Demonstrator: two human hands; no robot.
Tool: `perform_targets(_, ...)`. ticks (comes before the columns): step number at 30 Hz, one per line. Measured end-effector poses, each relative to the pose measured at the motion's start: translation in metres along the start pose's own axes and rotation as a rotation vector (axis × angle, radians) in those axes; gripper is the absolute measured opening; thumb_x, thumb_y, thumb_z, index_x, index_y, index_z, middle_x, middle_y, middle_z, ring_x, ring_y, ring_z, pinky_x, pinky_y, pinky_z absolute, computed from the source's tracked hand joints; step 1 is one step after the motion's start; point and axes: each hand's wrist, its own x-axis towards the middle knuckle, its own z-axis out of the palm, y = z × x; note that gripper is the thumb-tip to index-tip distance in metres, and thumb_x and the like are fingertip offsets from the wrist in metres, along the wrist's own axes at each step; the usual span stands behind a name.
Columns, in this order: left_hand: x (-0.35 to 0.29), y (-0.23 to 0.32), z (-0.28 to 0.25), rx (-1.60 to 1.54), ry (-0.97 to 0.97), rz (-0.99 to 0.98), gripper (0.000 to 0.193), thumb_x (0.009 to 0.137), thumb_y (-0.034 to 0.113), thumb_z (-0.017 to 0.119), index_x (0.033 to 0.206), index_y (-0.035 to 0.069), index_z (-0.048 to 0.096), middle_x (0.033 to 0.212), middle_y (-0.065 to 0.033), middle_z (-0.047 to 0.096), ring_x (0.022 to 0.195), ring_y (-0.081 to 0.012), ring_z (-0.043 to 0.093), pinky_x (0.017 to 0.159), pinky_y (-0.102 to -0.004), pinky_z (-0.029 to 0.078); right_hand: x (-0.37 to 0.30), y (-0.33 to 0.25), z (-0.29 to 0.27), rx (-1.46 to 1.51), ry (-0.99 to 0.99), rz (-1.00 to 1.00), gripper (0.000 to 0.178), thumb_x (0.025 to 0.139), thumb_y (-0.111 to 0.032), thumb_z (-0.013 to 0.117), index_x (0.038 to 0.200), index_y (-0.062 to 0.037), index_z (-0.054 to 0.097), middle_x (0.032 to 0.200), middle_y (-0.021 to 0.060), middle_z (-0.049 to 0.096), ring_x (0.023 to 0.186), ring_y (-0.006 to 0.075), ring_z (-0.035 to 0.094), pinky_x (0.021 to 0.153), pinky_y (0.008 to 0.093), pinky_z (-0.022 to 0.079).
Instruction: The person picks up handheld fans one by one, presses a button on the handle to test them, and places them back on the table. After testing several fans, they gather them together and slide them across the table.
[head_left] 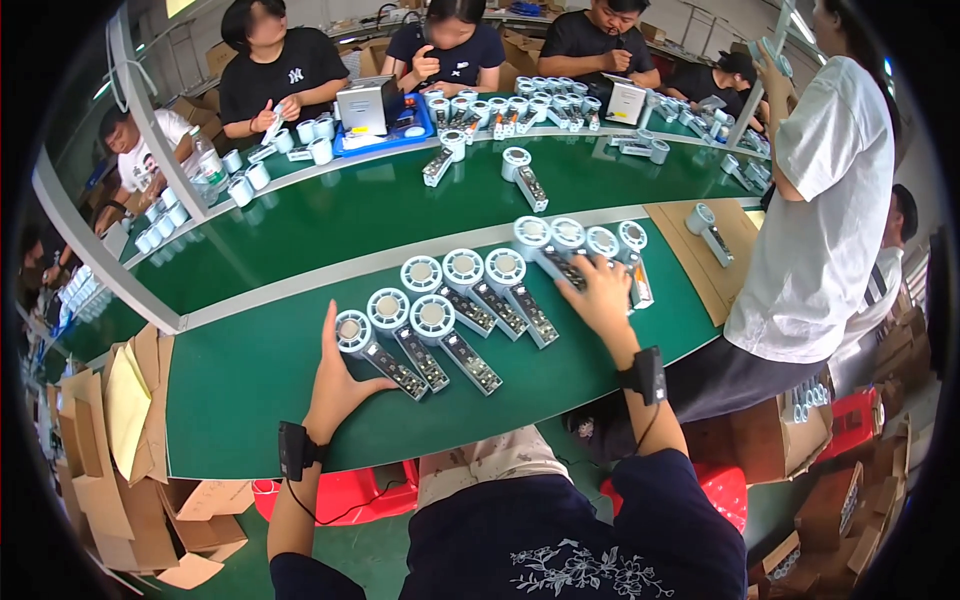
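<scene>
My left hand (pixel 335 385) is at the left end of a group of light-blue handheld fans, thumb and fingers spread apart. It curves around the nearest fan (pixel 354 331), its thumb close to the handle's lower end. Each fan has a round slotted head and an uncovered handle showing a circuit board. My right hand (pixel 603 300) lies with fingers spread over the handles of the right-hand fans (pixel 567 234), touching them and partly hiding them. Between my hands, more fans (pixel 463 267) lie side by side with their handles slanting toward the lower right.
Across a pale rail, a green conveyor belt (pixel 400 210) carries two fans (pixel 517 157). Seated people work beyond it, beside many fans and a blue tray (pixel 420 125). A person in a grey shirt (pixel 830 200) stands at right, near cardboard (pixel 690 250). Boxes (pixel 110 470) stand at left.
</scene>
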Motion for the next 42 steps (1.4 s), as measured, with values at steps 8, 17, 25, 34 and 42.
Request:
perform_targets(8, 0.000, -0.003, -0.001, 0.066, 0.045, 0.046, 0.129, 0.045, 0.020, 0.092, 0.144, 0.003, 0.011, 0.147, -0.0191, 0.026, 0.129, -0.0333, 0.039, 0.104, -0.0383, 0.037, -0.011, 0.045, -0.010, -0.064, 0.042, 0.074, 0.036, 0.076, -0.038, 0.068, 0.103, -0.0161, 0.062, 0.100, 0.0122, 0.059, 0.096, 0.0380, 0.051, 0.084, 0.0512, 0.036)
perform_targets(17, 0.004, -0.008, 0.005, 0.039, 0.032, 0.019, 0.128, 0.044, 0.021, 0.092, 0.143, 0.003, 0.013, 0.146, -0.0200, 0.028, 0.127, -0.0334, 0.041, 0.103, -0.0386, 0.038, -0.007, 0.074, -0.013, -0.107, 0.056, 0.195, 0.036, 0.076, -0.038, 0.068, 0.106, -0.0189, 0.062, 0.102, 0.0120, 0.059, 0.098, 0.0409, 0.050, 0.092, 0.0530, 0.033)
perform_targets(25, 0.003, -0.013, 0.006, 0.050, 0.035, 0.021, 0.127, 0.044, 0.021, 0.092, 0.142, 0.002, 0.015, 0.143, -0.0200, 0.032, 0.126, -0.0336, 0.043, 0.103, -0.0388, 0.038, -0.018, 0.001, -0.030, -0.382, 0.322, 0.029, 0.034, 0.080, -0.032, 0.065, 0.108, -0.0141, 0.061, 0.108, 0.0147, 0.057, 0.104, 0.0409, 0.049, 0.094, 0.0525, 0.033)
perform_targets(34, 0.006, -0.008, 0.004, 0.065, 0.015, 0.031, 0.127, 0.042, 0.021, 0.093, 0.141, 0.001, 0.016, 0.143, -0.0199, 0.029, 0.127, -0.0330, 0.039, 0.104, -0.0389, 0.037, -0.046, -0.118, -0.004, 0.147, -0.055, -0.310, 0.042, 0.076, -0.030, 0.069, 0.110, -0.0119, 0.054, 0.110, 0.0124, 0.050, 0.106, 0.0409, 0.044, 0.083, 0.0462, 0.041)
perform_targets(42, 0.009, -0.003, 0.008, 0.069, -0.002, 0.080, 0.128, 0.040, 0.026, 0.093, 0.140, 0.001, 0.018, 0.144, -0.0197, 0.022, 0.130, -0.0345, 0.033, 0.105, -0.0400, 0.035, -0.040, -0.114, -0.011, 0.071, -0.076, -0.262, 0.040, 0.077, -0.028, 0.069, 0.110, -0.0127, 0.052, 0.103, 0.0099, 0.052, 0.101, 0.0371, 0.045, 0.082, 0.0451, 0.037)
